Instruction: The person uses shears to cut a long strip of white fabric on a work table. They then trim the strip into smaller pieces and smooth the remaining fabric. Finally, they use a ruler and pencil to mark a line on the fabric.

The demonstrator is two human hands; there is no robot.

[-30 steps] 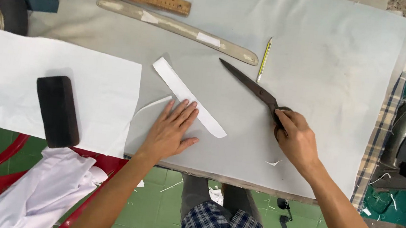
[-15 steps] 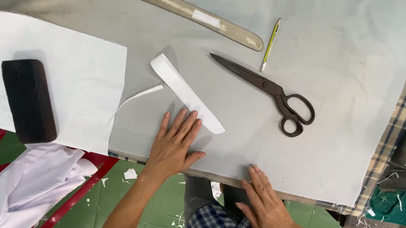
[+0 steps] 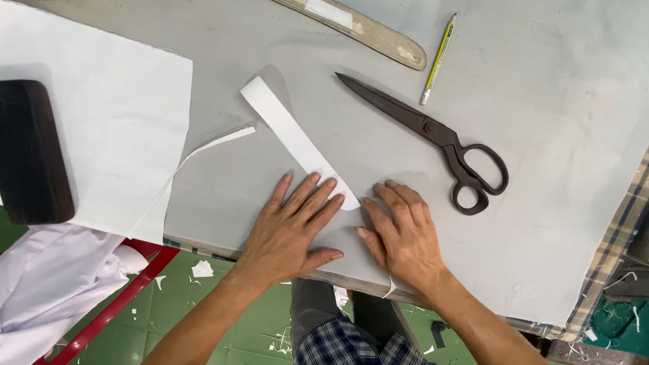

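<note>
Fingers (image 3: 309, 197) of left hand (image 3: 292, 231) spread flat, palm down, tips resting on rounded near end of white strip (image 3: 297, 140). Fingers (image 3: 395, 205) of right hand (image 3: 406, 242) likewise spread and flat on grey cloth (image 3: 553, 109), index tip just beside the strip's rounded end, at 3 o'clock from it. Nothing pinched or gripped by either hand. Hands side by side, thumbs near but apart, both close to bench (image 3: 487, 309) front edge.

White strip flat on the cloth, running diagonally from the hands toward 11 o'clock. Thin white sliver (image 3: 213, 144) at 9 o'clock from the strip, trailing off large white sheet (image 3: 77, 119). Dark block (image 3: 22, 149) resting on that sheet, well apart from hands at 9 o'clock.

Dark scissors (image 3: 432, 137) closed, lying at 1 o'clock from right hand, near but untouched, blades pointing toward 10 o'clock. Yellow pencil (image 3: 438, 58) just beyond the blades at 12 o'clock. Long curved ruler (image 3: 310, 6) along far edge at 11 o'clock.
</note>
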